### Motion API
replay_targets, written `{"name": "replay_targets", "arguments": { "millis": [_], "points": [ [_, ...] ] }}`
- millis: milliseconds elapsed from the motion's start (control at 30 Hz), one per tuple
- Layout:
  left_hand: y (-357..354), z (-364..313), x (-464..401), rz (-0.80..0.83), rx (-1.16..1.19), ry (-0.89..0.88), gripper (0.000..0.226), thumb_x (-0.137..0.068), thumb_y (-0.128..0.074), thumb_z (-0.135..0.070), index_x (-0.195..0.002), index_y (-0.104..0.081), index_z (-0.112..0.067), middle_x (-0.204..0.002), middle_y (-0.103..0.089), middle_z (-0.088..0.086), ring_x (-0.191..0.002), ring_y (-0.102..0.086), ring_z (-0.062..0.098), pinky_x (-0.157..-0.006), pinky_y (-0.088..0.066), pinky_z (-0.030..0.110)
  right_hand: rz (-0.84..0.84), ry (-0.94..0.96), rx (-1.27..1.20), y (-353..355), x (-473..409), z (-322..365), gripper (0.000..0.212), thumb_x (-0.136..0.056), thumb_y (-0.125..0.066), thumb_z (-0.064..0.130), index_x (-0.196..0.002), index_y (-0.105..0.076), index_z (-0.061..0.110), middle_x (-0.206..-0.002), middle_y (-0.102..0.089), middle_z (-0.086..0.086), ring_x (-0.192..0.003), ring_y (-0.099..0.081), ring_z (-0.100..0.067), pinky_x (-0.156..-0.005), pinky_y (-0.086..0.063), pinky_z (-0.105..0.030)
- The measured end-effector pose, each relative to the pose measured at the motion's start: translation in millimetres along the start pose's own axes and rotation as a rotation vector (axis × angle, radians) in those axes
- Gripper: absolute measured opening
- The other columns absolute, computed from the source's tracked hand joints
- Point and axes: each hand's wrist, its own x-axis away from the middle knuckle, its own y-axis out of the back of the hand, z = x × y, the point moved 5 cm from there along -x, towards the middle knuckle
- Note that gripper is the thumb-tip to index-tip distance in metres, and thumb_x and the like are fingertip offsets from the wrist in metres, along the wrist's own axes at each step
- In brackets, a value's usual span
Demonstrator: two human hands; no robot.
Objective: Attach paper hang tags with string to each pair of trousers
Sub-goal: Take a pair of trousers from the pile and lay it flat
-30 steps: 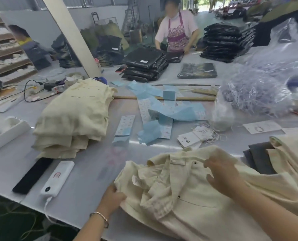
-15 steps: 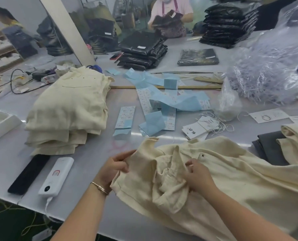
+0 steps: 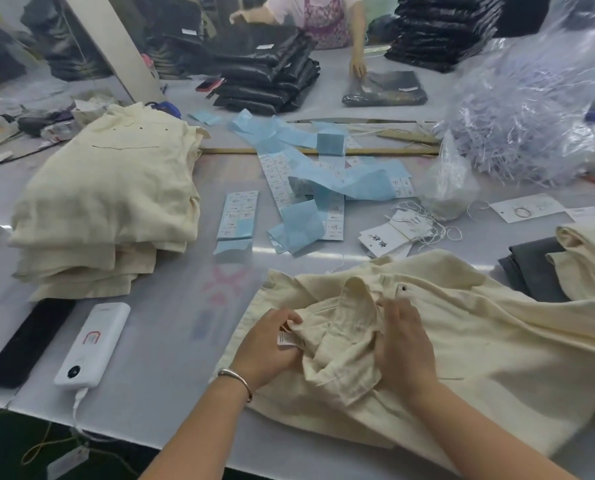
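Right now I'm working the waistband end of the cream trousers (image 3: pixel 445 348) spread on the tabletop (image 3: pixel 171 341) in front of me, legs running off to my right. My left hand (image 3: pixel 268 344) is pinching the small sewn-in label (image 3: pixel 285 338) plus a fold of fabric, thumb & fingers closed on it. My right hand (image 3: pixel 405 344) is pressing into the bunched cloth just beside it, fingers curled; can't tell exactly what it's gripping, prob. a fold of the waistband. The hang tags (image 3: pixel 391 237) w/ their string are lying past the trousers, ahead & slightly right of me, near the small clear bag (image 3: pixel 448 181), so the right hand is the nearer one to reach forward for a tag while the left is keeping the label spot exposed. Tag stack's long side is running roughly left-to-right, strings trailing off to the right. Finished-looking stack of folded trousers (image 3: pixel 105 209) is sitting well apart on my left, w/ the blue label strips (image 3: pixel 324 188) between it & the tags. No tag on this pair yet, as far as I'm seeing.
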Motion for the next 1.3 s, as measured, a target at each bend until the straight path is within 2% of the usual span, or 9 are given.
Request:
{"name": "replay_targets", "arguments": {
  "millis": [67,133,267,367,500,700,800,1000,1300],
  "points": [
    [-0.6,-0.8,2.8,-0.1,0.082,-0.005,0.035,-0.075,-0.067,0.0,-0.083,-0.063,-0.034,-0.082,-0.062,-0.014,-0.072,-0.059,0.0,-0.068,-0.045,0.015,-0.129,0.318,0.008,9.6,1.7,26.1,0.051,-0.062,-0.039,-0.002,-0.104,-0.066,0.006,-0.109,-0.062,-0.014,-0.098,-0.056,-0.035,-0.082,-0.05,-0.041],
    [1.8,-2.8,3.5,-0.164,0.202,0.012,0.038,-0.076,-0.063,0.011,-0.079,-0.066,-0.027,-0.066,-0.064,-0.014,-0.06,-0.062,0.005,-0.065,-0.053,0.027,0.013,0.457,-0.116,4.8,0.2,51.4,0.044,-0.064,-0.046,-0.001,-0.101,-0.067,0.01,-0.111,-0.063,-0.007,-0.106,-0.055,-0.027,-0.094,-0.046,-0.037],
    [10.1,-19.9,-2.0,-0.219,0.457,-0.005,0.036,-0.079,-0.067,0.009,-0.096,-0.064,-0.023,-0.067,-0.065,-0.001,-0.058,-0.062,0.014,-0.061,-0.054,0.029,0.407,0.234,-0.296,-31.6,-2.5,70.9,0.041,-0.078,-0.073,0.032,-0.115,-0.058,0.02,-0.11,-0.06,0.005,-0.106,-0.051,-0.014,-0.09,-0.039,-0.024],
    [13.2,-36.9,-8.1,-0.201,0.538,-0.061,0.029,-0.082,-0.068,0.007,-0.095,-0.061,-0.018,-0.07,-0.069,0.001,-0.061,-0.064,0.013,-0.06,-0.053,0.024,0.282,0.099,-0.486,-33.1,-12.7,74.4,0.009,-0.078,-0.067,0.016,-0.086,-0.063,0.016,-0.081,-0.064,0.001,-0.08,-0.058,-0.018,-0.074,-0.048,-0.042],
    [14.4,-45.6,-17.5,-0.199,0.678,-0.001,0.022,-0.086,-0.065,0.007,-0.097,-0.059,-0.01,-0.068,-0.068,0.005,-0.059,-0.062,0.013,-0.058,-0.049,0.02,0.298,-0.014,-0.893,-24.1,-23.6,67.5,0.027,-0.085,-0.07,0.012,-0.065,-0.071,0.03,-0.056,-0.06,0.014,-0.052,-0.051,0.002,-0.053,-0.039,-0.013],
    [15.6,-49.7,-27.3,-0.172,0.869,0.121,0.018,-0.091,-0.056,0.007,-0.101,-0.058,-0.008,-0.073,-0.071,0.006,-0.06,-0.064,0.012,-0.055,-0.048,0.018,0.345,-0.215,-1.086,-24.0,-34.2,50.5,0.028,-0.085,-0.068,0.027,-0.075,-0.074,0.002,-0.059,-0.053,-0.015,-0.053,-0.043,-0.019,-0.051,-0.035,-0.027],
    [18.9,-47.0,-26.5,-0.139,0.94,0.207,0.008,-0.094,-0.054,-0.001,-0.094,-0.06,-0.006,-0.074,-0.071,0.012,-0.053,-0.062,0.014,-0.045,-0.043,0.018,0.315,-0.328,-1.153,-24.7,-37.1,45.9,0.033,-0.09,-0.064,0.018,-0.059,-0.074,0.017,-0.053,-0.051,-0.007,-0.054,-0.043,-0.019,-0.053,-0.034,-0.03],
    [-9.4,-50.9,-10.8,0.322,1.008,0.417,0.056,-0.086,-0.05,-0.062,-0.092,-0.076,-0.013,-0.085,-0.073,0.011,-0.062,-0.068,0.019,-0.045,-0.041,0.019,-0.178,0.455,-0.345,13.8,-24.9,71.7,0.007,-0.076,-0.075,0.014,-0.081,-0.078,0.018,-0.076,-0.059,-0.005,-0.069,-0.054,-0.022,-0.058,-0.043,-0.028],
    [-21.6,-56.6,-3.4,0.263,1.161,0.313,0.024,-0.092,-0.055,-0.019,-0.087,-0.079,-0.014,-0.088,-0.075,0.008,-0.063,-0.066,0.01,-0.054,-0.052,0.02,-0.262,0.581,-0.266,12.7,5.9,64.5,0.007,-0.085,-0.069,0.012,-0.084,-0.076,0.011,-0.102,-0.068,-0.006,-0.085,-0.06,-0.024,-0.071,-0.052,-0.03]
  ]
}}
